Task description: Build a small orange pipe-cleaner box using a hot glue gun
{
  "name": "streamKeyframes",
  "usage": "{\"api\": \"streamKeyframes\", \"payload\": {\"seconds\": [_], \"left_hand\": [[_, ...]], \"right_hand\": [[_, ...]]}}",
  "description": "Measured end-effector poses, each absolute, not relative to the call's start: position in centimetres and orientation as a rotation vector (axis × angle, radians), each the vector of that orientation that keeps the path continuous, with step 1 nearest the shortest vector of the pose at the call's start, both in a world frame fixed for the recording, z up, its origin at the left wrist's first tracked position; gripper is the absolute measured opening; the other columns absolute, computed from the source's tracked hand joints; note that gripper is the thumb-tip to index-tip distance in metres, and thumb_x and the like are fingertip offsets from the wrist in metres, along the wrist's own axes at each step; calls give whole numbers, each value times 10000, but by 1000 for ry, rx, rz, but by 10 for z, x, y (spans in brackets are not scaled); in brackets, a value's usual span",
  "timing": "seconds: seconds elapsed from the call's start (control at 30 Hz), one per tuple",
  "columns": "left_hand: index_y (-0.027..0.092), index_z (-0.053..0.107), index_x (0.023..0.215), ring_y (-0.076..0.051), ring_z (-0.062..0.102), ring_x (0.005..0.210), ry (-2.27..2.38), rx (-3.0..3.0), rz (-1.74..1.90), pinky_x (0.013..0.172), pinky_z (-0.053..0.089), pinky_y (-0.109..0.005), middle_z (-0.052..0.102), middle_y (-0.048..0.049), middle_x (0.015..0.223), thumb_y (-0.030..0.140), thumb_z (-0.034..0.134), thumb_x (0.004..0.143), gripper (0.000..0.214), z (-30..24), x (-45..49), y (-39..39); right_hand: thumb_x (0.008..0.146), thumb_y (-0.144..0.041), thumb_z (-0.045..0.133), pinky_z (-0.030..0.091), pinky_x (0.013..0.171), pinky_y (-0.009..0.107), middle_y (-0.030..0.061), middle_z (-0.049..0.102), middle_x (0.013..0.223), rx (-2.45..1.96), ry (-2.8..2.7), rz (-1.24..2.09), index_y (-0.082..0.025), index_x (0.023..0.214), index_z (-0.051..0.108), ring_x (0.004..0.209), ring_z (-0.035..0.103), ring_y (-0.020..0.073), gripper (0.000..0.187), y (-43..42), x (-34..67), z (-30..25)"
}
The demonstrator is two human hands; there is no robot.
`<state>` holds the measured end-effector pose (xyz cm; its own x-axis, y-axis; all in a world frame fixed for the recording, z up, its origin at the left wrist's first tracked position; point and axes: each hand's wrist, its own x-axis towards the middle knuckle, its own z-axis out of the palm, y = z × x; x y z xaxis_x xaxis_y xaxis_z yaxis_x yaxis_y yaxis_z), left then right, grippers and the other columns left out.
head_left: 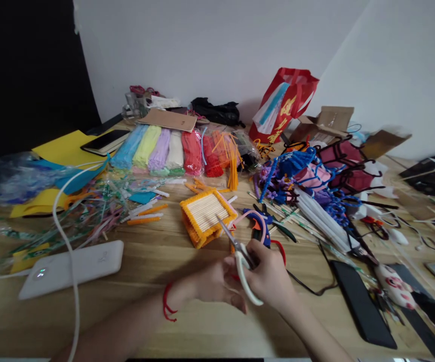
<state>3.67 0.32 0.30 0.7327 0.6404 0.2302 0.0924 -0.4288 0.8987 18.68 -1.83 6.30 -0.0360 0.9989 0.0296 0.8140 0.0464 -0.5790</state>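
White-handled scissors (243, 271) are gripped in my right hand (272, 276), their blades pointing forward and left. The blade tip overlaps the near right edge of a small box-like piece (206, 213), which has orange fuzzy edging and a top of pale sticks. Just left of the scissors is my left hand (221, 285), a red string on its wrist. Its fingers are curled, with the tips partly hidden by the scissors handle; a bit of red shows there, too small to name. Right of the box is a blue and orange tool (258, 223), probably a glue gun.
Bundles of coloured pipe cleaners (164, 148) lie behind the box. A white power bank (72, 269) with a cable is at left, beside crumpled wrappers (104, 206). Blue and purple fuzzy crafts (308, 171), a red bag (285, 105) and a black phone (362, 304) occupy the right.
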Motion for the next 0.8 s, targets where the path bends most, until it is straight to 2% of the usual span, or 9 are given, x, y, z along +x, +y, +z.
{"api": "streamKeyframes", "payload": {"seconds": [0.07,0.13,0.17,0.23,0.33,0.5,0.7,0.8], "left_hand": [[177,620,775,-89,559,518,534,2034,854,495,446,-198,628,34,633,340,591,841,179,5,27,4],[176,508,549,-77,458,433,522,2262,1224,480,397,-216,502,45,476,217,548,830,287,10,15,7],[178,507,551,-87,467,457,512,2371,1386,490,395,-228,514,33,494,184,551,804,257,15,7,11],[175,614,715,-118,520,552,581,2548,1610,550,433,-260,606,0,611,145,592,744,47,26,-7,21],[202,651,831,-148,527,639,788,2664,1772,591,447,-290,654,-11,718,118,642,689,164,36,-25,39],[217,644,824,-180,557,765,841,2691,1701,710,474,-352,657,-12,768,113,671,683,178,27,-37,59],[218,642,898,-187,581,819,704,2668,1630,760,465,-382,688,-13,820,93,681,705,232,20,-36,61],[211,622,872,-173,603,800,694,2592,1616,769,456,-387,686,-10,820,79,649,739,189,19,-33,61]], "right_hand": [[733,-427,655,244,439,201,-70,401,493,-1795,-1773,640,-220,629,394,452,344,90,349,-19,195,61],[722,-430,670,248,439,199,-73,391,499,-1800,-1693,671,-220,630,393,464,342,91,360,-22,203,56],[722,-431,673,253,440,199,-72,395,503,-1810,-1671,688,-219,634,401,468,351,93,356,-24,206,53],[727,-435,670,269,447,202,-66,416,519,-1844,-1664,721,-216,652,430,477,379,101,333,-30,212,46],[747,-445,648,310,478,215,-42,492,555,-1926,-1708,741,-213,683,474,499,446,122,297,-39,215,34],[793,-458,604,328,512,234,13,624,629,-2103,-1849,701,-215,737,509,550,571,167,267,-49,209,13],[816,-266,580,397,580,240,60,661,788,-2037,-2028,678,-194,798,578,645,624,175,74,-41,208,2],[818,-205,570,454,673,252,93,648,910,-1991,-2070,631,-176,857,610,749,633,186,62,-34,213,3]]}}
